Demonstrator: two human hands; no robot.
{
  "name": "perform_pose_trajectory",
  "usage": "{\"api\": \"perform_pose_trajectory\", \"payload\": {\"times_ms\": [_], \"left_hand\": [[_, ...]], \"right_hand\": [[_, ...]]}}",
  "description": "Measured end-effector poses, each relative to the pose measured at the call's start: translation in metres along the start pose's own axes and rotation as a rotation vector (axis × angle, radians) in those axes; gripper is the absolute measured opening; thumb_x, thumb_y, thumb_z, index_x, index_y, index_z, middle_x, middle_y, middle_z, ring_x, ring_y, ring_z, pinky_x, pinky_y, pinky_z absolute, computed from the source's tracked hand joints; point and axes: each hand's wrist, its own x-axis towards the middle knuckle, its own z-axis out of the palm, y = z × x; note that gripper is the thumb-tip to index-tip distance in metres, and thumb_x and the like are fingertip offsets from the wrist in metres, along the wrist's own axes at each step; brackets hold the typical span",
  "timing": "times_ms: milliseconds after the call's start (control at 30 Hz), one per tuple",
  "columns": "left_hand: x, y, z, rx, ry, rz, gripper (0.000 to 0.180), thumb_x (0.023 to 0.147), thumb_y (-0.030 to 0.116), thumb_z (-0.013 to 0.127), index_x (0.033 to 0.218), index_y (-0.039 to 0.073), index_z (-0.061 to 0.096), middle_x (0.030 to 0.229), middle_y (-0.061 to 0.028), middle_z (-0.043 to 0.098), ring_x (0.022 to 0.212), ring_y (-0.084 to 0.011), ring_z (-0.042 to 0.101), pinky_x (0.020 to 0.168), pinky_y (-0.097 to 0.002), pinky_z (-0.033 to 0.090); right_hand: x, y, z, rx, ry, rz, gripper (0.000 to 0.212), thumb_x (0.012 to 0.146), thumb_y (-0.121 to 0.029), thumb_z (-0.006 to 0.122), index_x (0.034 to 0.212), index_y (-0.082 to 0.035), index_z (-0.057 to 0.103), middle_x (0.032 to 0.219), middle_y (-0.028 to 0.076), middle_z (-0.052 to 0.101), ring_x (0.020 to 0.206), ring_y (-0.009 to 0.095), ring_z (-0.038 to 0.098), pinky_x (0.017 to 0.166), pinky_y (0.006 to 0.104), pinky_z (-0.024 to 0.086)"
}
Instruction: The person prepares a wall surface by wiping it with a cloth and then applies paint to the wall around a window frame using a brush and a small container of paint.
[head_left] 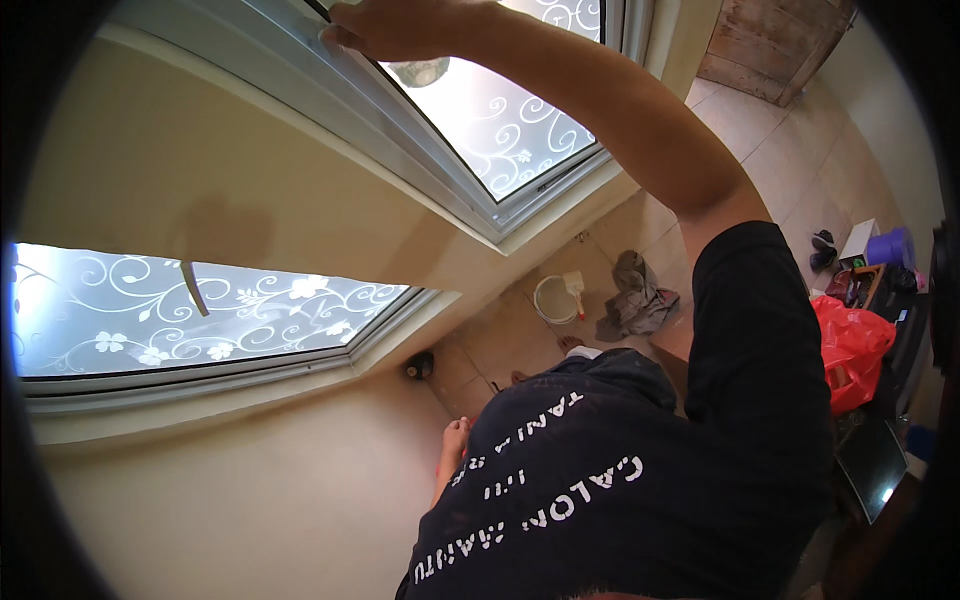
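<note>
My right arm stretches up across the view. At the top, my right hand (390,28) is bent with its fingertips against the light metal window frame (420,150). Its fingers look closed, but whatever may be in them cannot be made out. Frosted glass (520,130) with white scroll patterns fills that frame, and a dull round patch shows on it just below the hand. Low beside my dark shirt, my left hand (456,438) is small and partly hidden by my body. Its fingers seem curled, and a bit of red shows at its edge.
A pale bucket (553,302) with a brush (574,284) stands on the tiled floor near a crumpled grey cloth (638,300). Another patterned window (200,310) is at left. To the right are a red plastic bag (855,345), a purple tub (890,248) and a wooden door (765,45).
</note>
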Motion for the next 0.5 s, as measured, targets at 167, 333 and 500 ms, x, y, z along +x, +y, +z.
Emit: {"api": "perform_pose_trajectory", "payload": {"times_ms": [167,333,500], "left_hand": [[0.019,-0.031,0.001,0.095,-0.037,0.147,0.048,0.094,0.041,0.052,0.100,-0.003,0.068,0.093,-0.0186,0.071,0.088,-0.0276,0.068,0.081,-0.0364,0.050],[0.009,0.014,-0.003,0.084,-0.041,-0.034,0.045,0.094,0.041,0.054,0.094,-0.002,0.069,0.091,-0.0172,0.071,0.089,-0.0266,0.067,0.081,-0.0357,0.050],[0.010,0.021,-0.006,0.120,0.002,-0.067,0.041,0.095,0.037,0.055,0.090,-0.002,0.069,0.088,-0.0131,0.071,0.084,-0.0221,0.067,0.078,-0.0353,0.051]], "right_hand": [[0.011,0.005,0.004,0.061,0.027,0.042,0.043,0.102,-0.037,0.038,0.108,0.001,0.058,0.086,0.021,0.069,0.083,0.038,0.067,0.078,0.0500,0.049],[0.016,0.011,0.014,-0.015,0.027,0.034,0.045,0.102,-0.037,0.034,0.113,0.000,0.058,0.093,0.020,0.070,0.085,0.037,0.068,0.079,0.0492,0.050],[0.031,0.011,0.023,-0.113,0.028,0.034,0.046,0.102,-0.036,0.032,0.116,-0.001,0.058,0.096,0.019,0.071,0.086,0.035,0.069,0.078,0.0497,0.052]]}}
